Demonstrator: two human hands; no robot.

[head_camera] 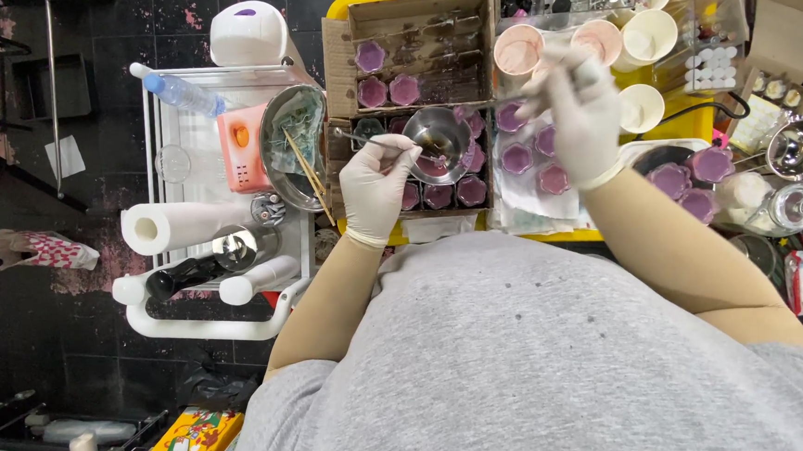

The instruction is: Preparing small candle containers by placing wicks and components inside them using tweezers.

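The left hand [376,188], in a white glove, held the thin handle of a small metal pot [440,141]; its grip was clenched around that handle, with the fingers pointing toward the pot. The pot hung over a brown cardboard box [342,43] and had dark liquid inside. The box stood on a yellow counter [692,119] and contained rows of purple flower-shaped moulds [388,91]; some of them lay directly under the pot.

The right hand [579,112], also gloved, was lifted above a white cloth [521,204] on which more purple moulds [532,157] were lying. This hand was blurred, so I cannot tell if its grip was grasping something or was released. A thin stick seemed to go from it toward the pot, but this was not clear.

Behind the right hand stood several paper cups [650,34], two of them with pink content. To the left of the box was a white trolley [213,325] with a metal bowl [292,144], a plastic bottle [182,92], a paper roll [165,228] and an orange device [242,150]. On the right side lay two more purple pieces [692,184] and glass jars [795,203].
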